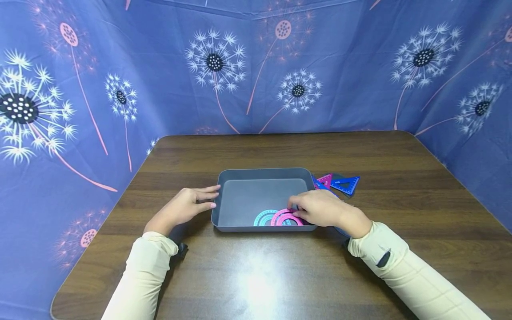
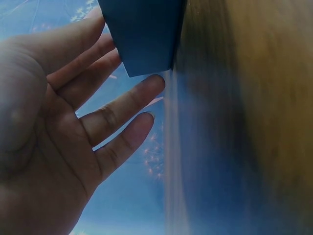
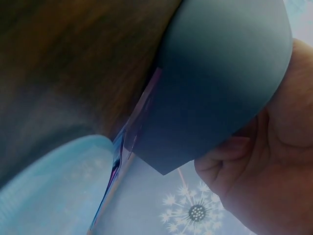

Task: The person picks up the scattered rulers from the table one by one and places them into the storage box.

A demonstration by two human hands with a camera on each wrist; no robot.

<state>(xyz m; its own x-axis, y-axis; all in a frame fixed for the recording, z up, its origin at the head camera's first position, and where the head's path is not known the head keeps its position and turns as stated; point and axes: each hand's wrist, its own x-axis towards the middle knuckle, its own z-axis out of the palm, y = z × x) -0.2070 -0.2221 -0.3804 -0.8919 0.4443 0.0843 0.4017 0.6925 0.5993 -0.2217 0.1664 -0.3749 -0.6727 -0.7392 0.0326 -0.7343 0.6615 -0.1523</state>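
Observation:
A dark grey rectangular tray stands on the table. Along its near side, toward the right corner, a teal protractor lies inside, partly covered by a pink protractor. My right hand reaches over the tray's right wall and pinches the pink protractor at its right part; the fingers hide some of it. In the right wrist view, the tray wall blocks the fingertips. My left hand has its fingers extended, with the tips at the tray's left wall.
Right of the tray, a blue set square and a pink set square overlap other flat pieces, partly behind my right hand. A pale blue translucent piece shows in the right wrist view. A patterned blue cloth hangs behind the wooden table.

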